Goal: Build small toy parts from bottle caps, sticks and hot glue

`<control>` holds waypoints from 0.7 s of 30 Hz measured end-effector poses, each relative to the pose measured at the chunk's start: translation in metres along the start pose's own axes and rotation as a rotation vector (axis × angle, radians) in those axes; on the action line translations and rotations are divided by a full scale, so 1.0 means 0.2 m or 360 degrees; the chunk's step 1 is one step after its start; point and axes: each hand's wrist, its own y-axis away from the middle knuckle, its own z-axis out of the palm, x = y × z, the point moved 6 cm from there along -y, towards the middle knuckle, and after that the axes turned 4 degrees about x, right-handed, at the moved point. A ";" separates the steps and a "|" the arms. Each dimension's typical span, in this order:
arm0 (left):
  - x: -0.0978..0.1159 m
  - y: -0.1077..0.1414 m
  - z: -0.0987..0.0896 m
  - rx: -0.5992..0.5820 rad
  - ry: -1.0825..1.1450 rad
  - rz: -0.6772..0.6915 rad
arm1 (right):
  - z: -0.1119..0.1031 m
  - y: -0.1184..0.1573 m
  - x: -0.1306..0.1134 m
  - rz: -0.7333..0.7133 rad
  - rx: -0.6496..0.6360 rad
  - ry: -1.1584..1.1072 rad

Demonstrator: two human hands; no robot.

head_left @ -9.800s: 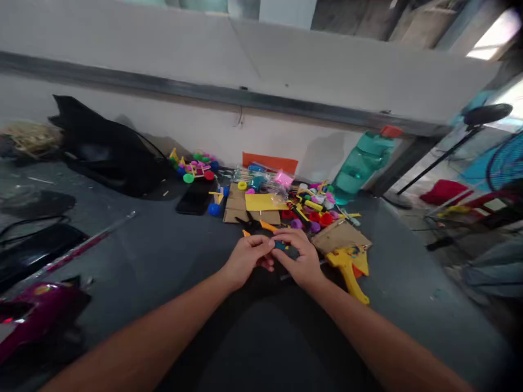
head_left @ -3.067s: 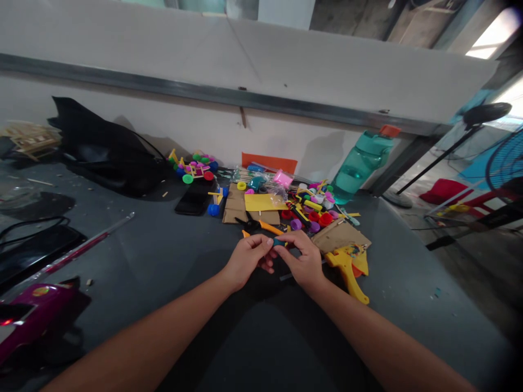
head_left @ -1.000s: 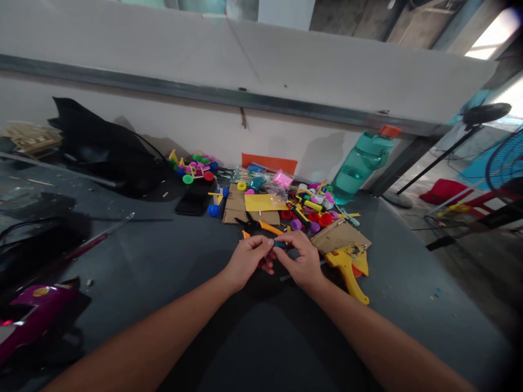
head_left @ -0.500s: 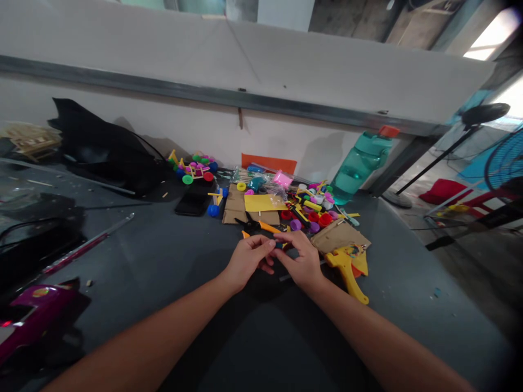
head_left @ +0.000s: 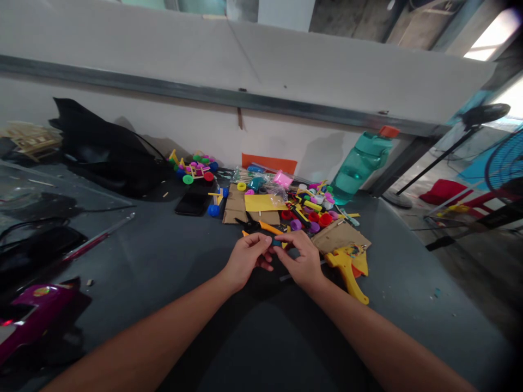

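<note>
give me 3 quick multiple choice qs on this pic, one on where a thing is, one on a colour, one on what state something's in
1. Where is the teal water bottle?
A) beyond the heap of craft parts, by the wall
B) in a hand
C) on the black phone

2. What colour is the bottle's cap?
A) white
B) black
C) red-orange

3. What are the hands doing?
A) lying flat on the table
B) the left hand and right hand are raised together at a small dark teal piece
C) gripping the orange-handled tool

Answers:
1. A, the bottle stands past the heap.
2. C, the cap shows red-orange atop the bottle.
3. B, the fingertips meet around the piece.
</note>
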 end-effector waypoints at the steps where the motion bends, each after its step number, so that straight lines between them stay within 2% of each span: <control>1: 0.00 0.00 0.00 -0.0006 -0.0006 0.0000 | 0.00 0.00 0.00 -0.0007 -0.0006 -0.0003; 7: -0.01 -0.01 0.00 -0.0031 -0.0012 0.0021 | 0.00 -0.01 -0.02 -0.0075 -0.0011 0.0012; 11: -0.01 -0.01 0.00 -0.0038 -0.0019 0.0020 | -0.01 -0.01 -0.02 -0.0042 0.0032 -0.0020; 21: 0.00 0.00 0.01 -0.0060 -0.0074 0.0028 | 0.00 0.00 -0.01 0.0013 -0.0009 -0.0115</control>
